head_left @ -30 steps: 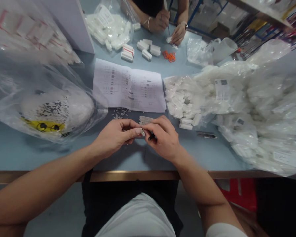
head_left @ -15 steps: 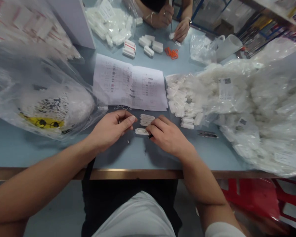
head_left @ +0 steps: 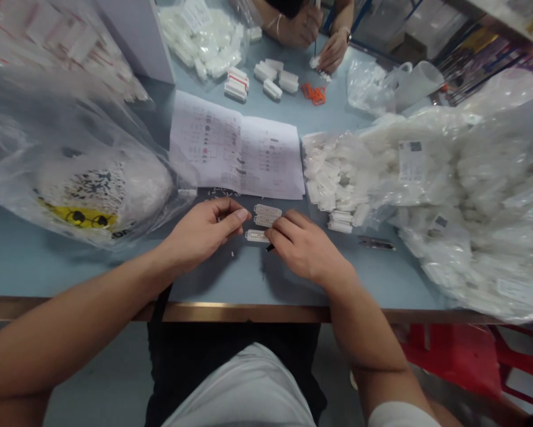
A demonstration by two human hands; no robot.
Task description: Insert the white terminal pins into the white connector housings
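Note:
White perforated plastic strips lie on the table between my hands: two close together, the upper strip (head_left: 267, 210) behind another, and a nearer strip (head_left: 255, 236) slightly apart from them. My left hand (head_left: 213, 228) is closed in a pinch just left of these strips; whatever its fingertips hold is too small to name. Over the right ends of the strips, my right hand (head_left: 299, 242) is closed around a dark thin tool (head_left: 270, 247), of which only a short end shows. Tiny white pieces (head_left: 222, 193) lie scattered behind my left hand.
Behind the strips lies a printed sheet (head_left: 237, 148). A clear bag of small parts (head_left: 92, 196) stands left; bags of white parts (head_left: 408, 160) fill the right. A pair of snips or a cutter (head_left: 376, 243) lies right. Across the table, a co-worker's hands (head_left: 332, 53) work near orange pieces (head_left: 314, 93).
The whole view has shifted slightly. My left fingertips are a little closer to the strips, while my right hand stays over their right ends.

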